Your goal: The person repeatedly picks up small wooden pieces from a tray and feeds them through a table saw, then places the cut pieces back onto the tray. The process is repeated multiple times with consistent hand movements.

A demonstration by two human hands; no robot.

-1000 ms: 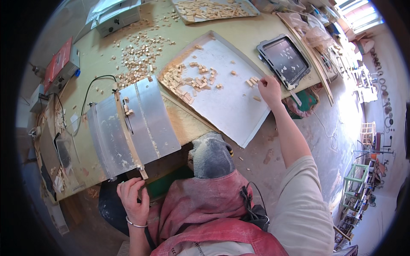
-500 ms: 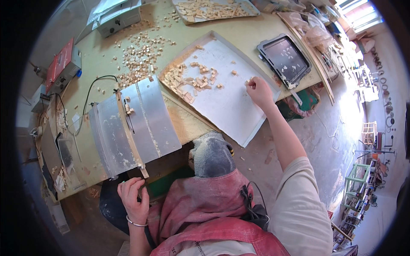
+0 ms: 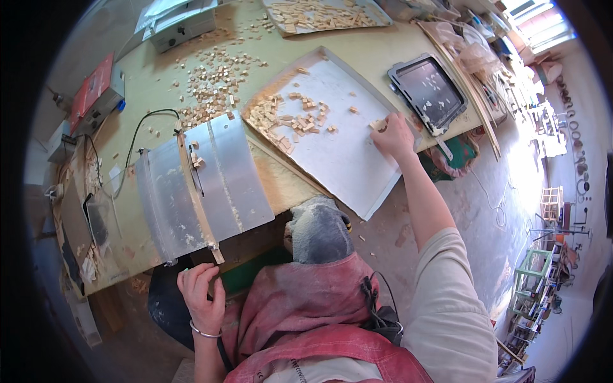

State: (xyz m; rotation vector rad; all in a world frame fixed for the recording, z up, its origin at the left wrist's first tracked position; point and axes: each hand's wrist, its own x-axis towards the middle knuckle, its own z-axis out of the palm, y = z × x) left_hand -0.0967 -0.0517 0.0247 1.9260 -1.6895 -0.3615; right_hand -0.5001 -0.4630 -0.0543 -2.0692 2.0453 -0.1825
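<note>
My right hand (image 3: 394, 137) is over the right part of a shallow white tray (image 3: 345, 166), its fingers closed at a small wooden block (image 3: 377, 126). How many pieces the fingers hold is partly hidden. A loose heap of small wooden blocks (image 3: 271, 118) lies at the tray's left corner, with a few scattered toward the middle. Near the front end of a wooden strip fence (image 3: 199, 198), my left hand (image 3: 202, 297) hangs loosely curled, thumb apart from fingers, nothing visible in it. That fence crosses a metal saw table (image 3: 239, 185), where a few blocks (image 3: 196, 161) sit beside the slot.
Many wooden offcuts (image 3: 214, 83) are strewn over the bench beyond the metal table. Another block-filled tray (image 3: 329, 16) stands at the back. To the right are a black plastic frame (image 3: 428, 86) and long wooden strips (image 3: 463, 86). A red-topped box (image 3: 96, 92) stands left.
My right hand has turned slightly, and its fingers have shifted around the block over the tray. My left hand stays almost where it was. The whole view has moved a little.
</note>
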